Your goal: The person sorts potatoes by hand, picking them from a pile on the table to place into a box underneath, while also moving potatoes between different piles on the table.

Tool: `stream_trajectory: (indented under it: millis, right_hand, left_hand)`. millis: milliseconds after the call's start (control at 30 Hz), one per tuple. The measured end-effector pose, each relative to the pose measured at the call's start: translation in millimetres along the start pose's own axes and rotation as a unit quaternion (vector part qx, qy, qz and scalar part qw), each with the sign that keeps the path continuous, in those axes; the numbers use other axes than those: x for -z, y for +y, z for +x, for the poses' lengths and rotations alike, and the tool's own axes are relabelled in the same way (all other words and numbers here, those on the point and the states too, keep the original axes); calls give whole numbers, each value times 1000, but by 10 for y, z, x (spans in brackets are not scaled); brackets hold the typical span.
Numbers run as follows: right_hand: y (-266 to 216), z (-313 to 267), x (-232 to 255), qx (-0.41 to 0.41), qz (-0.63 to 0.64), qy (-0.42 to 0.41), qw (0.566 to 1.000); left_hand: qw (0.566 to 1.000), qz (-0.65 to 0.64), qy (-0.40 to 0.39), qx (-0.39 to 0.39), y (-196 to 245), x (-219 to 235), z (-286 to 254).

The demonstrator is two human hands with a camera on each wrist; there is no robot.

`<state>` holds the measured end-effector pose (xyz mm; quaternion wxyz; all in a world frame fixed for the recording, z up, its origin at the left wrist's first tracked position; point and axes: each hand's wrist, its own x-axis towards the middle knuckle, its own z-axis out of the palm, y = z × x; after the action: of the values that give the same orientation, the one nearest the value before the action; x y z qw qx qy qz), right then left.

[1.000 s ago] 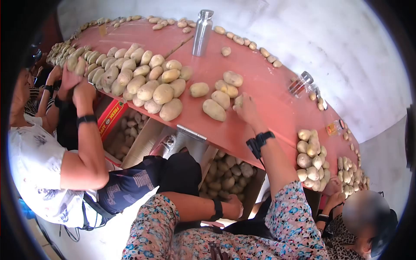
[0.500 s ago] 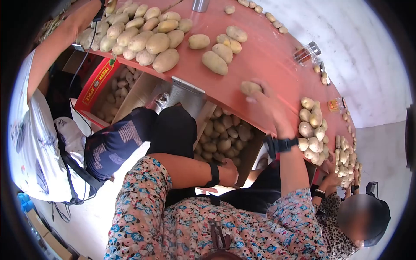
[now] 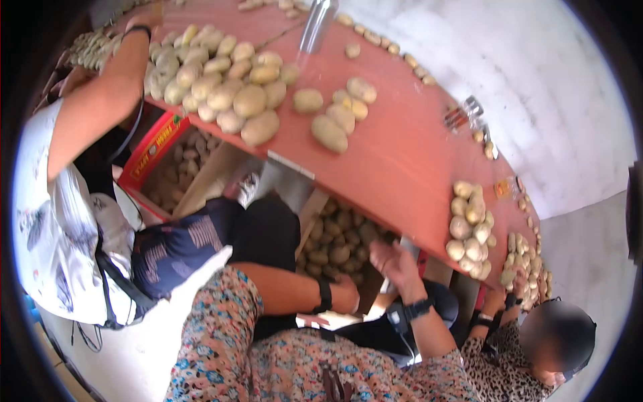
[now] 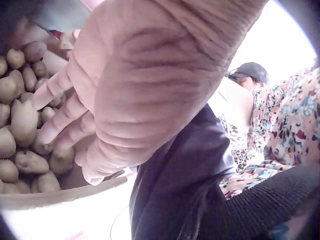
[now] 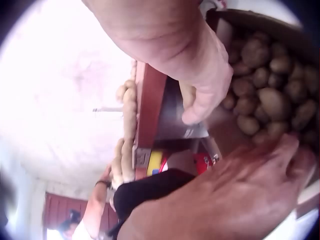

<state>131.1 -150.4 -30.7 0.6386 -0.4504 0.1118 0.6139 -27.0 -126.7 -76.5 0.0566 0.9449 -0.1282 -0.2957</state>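
My left hand (image 3: pixel 345 295) is at the near edge of a cardboard box (image 4: pixel 65 198) of potatoes below the table. In the left wrist view, its loosely extended fingers (image 4: pixel 64 117) reach over the potatoes (image 4: pixel 24 122) inside. My right hand (image 3: pixel 396 266) is above the box, beneath the table's front edge. The right wrist view shows a pale potato (image 5: pixel 187 95) held between its thumb and fingers, mostly covered by the hand. On the red table (image 3: pixel 395 167), several loose potatoes (image 3: pixel 329 134) lie between two larger piles.
A big potato pile (image 3: pixel 228 94) covers the table's left side, a smaller pile (image 3: pixel 472 231) its right. A metal bottle (image 3: pixel 317 27) and a glass jar (image 3: pixel 462 114) stand farther back. People sit on both sides. A red fruit box (image 3: pixel 157 144) with potatoes is at the left.
My right hand has moved with a potato from above the table down and toward me, over the box. My left hand stays near the box edge. The head view has shifted.
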Motion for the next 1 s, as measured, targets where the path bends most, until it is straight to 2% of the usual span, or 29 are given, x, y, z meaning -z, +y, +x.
stream_trajectory:
  millis: [33, 67, 100, 133, 200, 233, 333, 367, 433, 467, 500, 567, 633, 700, 733, 800, 833, 900, 1000]
  right_hand:
    - [12, -8, -9, -46, -49, -67, 995]
    - [36, -77, -186, -60, -127, -67, 988]
    - [66, -191, -440, -74, -205, -62, 974]
    - [62, -233, -643, -67, -208, -72, 973]
    - [82, -328, -955, -37, -337, -139, 931]
    - [69, -378, -1115, -33, -338, -144, 929]
    - [-95, -476, -1701, 71, -522, -201, 826]
    - [-178, -451, -1841, 77, -525, -206, 822]
    - [-319, -391, -2071, 164, -647, -187, 721]
    - [-346, -351, -2158, 189, -617, -179, 742]
    - [-429, -210, -2196, 193, -617, -182, 741]
    - [-653, 206, -2223, 332, -679, -157, 635]
    - [-837, 380, -2434, 385, -705, -112, 585]
    - [-1073, 766, -2505, 437, -704, -78, 554]
    - [-1129, 732, -2653, 437, -703, -80, 555]
    - [-1246, 695, -2935, 497, -682, -132, 519]
    - [-1338, 882, -2975, 497, -681, -135, 521]
    - [-1508, 1350, -2991, 506, -727, 7, 464]
    - [-1583, 1613, -3224, 502, -734, -1, 457]
  left_hand:
    - [999, 20, -29, 1, 11, 44, -23]
    - [999, 24, -29, -10, -1, 17, 2]
    - [997, 18, -78, -4, 12, 86, 66]
    - [997, 25, -76, 6, 9, 61, 88]
    - [998, 29, -56, 9, 77, -45, 156]
    - [998, 30, -46, 10, 106, -94, 184]
    - [999, 34, -13, 13, -5, -97, 184]
    - [999, 14, 25, -13, -49, -100, 84]
    - [999, 21, 21, -21, -70, 117, -183]
    - [999, 25, 21, -16, -88, 134, -211]
    - [999, 19, 44, -19, -86, 130, -223]
    - [998, 13, 65, -21, -91, 107, -209]
    - [996, 11, 81, -22, -80, 79, -159]
    - [995, -4, 96, -23, -93, 145, -211]
    - [993, -21, 113, -27, -90, 167, -228]
    - [991, -9, 129, -25, -84, 141, -197]
    - [989, 4, 148, -25, -98, 137, -195]
    - [987, 0, 156, -27, -121, 154, -218]
    - [988, -10, 151, -32, -123, 213, -255]
